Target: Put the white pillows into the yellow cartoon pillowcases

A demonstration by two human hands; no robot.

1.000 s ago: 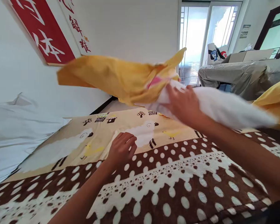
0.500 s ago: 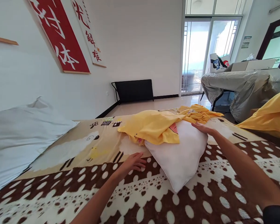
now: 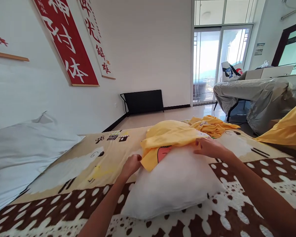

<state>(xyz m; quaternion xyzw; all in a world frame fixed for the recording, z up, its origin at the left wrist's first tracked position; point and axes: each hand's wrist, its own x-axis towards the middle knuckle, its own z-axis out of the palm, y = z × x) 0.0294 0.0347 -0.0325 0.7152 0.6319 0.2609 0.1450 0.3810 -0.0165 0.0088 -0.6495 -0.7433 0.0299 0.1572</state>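
A white pillow (image 3: 172,187) lies on the patterned blanket (image 3: 113,151), its near half bare. Over its far half is a yellow pillowcase (image 3: 167,133) with a pink patch at its near edge. My left hand (image 3: 131,165) is closed at the left end of that edge, fingers pinching the yellow fabric. At the right end, my right hand (image 3: 209,147) has thumb and fingers closed on the edge of the pillowcase, just above the pillow's surface. How much of the pillow sits inside the case is hidden.
Crumpled yellow cloth (image 3: 209,125) lies behind the pillowcase. A white pillow or cushion (image 3: 22,151) fills the left side; another yellow item (image 3: 286,126) is at the right edge. Beyond stand a plastic-covered table (image 3: 256,87) with boxes and a black folded frame (image 3: 144,101).
The pillow has turned, a broad side now facing me. My left hand has moved up to the pillowcase edge and closed; my right hand has shifted from the pillow's side onto the case edge.
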